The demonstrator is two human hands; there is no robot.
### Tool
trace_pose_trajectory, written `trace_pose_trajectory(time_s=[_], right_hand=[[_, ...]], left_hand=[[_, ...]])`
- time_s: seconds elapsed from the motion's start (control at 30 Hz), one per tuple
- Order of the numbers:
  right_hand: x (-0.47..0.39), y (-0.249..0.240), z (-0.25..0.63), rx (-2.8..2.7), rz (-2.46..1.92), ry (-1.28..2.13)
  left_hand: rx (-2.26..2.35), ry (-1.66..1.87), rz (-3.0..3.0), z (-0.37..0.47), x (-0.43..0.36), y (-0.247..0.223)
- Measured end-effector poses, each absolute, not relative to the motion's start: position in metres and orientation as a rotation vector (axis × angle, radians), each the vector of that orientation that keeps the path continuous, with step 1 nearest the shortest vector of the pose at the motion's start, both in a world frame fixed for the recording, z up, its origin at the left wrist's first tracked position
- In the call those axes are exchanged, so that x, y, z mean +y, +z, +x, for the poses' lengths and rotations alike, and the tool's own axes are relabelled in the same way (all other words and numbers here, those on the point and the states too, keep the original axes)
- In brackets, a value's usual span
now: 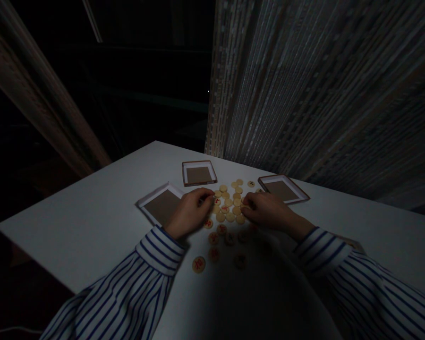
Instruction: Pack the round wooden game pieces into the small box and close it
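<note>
Several round, pale wooden discs (230,216) lie in a cluster on the white table; some show red or dark characters, others are plain. My left hand (193,210) is at the cluster's left edge, thumb and forefinger curled toward each other beside the discs; whatever they hold is too small to make out. My right hand (265,210) bends over the right edge, its fingers closed at the discs, their tips partly hidden. Nearer to me, a disc with a red character (199,264) lies in the dim light, with several others around it.
A shallow open box (148,218) sits beside my left forearm, partly covered. Another box (199,183) stands behind the discs, and a third (306,195) at the right. Beyond the white table (92,203) hangs a string curtain (269,94).
</note>
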State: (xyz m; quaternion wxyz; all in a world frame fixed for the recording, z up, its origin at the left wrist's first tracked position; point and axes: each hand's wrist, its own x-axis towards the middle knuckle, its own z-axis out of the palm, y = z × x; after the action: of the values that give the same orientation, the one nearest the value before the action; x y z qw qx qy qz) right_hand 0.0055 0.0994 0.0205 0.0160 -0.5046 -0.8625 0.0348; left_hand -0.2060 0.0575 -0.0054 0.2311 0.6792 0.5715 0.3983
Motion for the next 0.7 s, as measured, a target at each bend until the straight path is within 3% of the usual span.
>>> trace_pose_trajectory(time_s=[0.4, 0.7], right_hand=[[0.1, 0.023, 0.007, -2.541, -1.526, 0.274], [0.095, 0.031, -0.005, -1.966, -1.453, 1.235]], left_hand=[[1.557, 1.107, 1.869, -0.206, 0.057, -0.006], [1.484, 1.105, 1.905, -0.205, 0.055, -0.002]])
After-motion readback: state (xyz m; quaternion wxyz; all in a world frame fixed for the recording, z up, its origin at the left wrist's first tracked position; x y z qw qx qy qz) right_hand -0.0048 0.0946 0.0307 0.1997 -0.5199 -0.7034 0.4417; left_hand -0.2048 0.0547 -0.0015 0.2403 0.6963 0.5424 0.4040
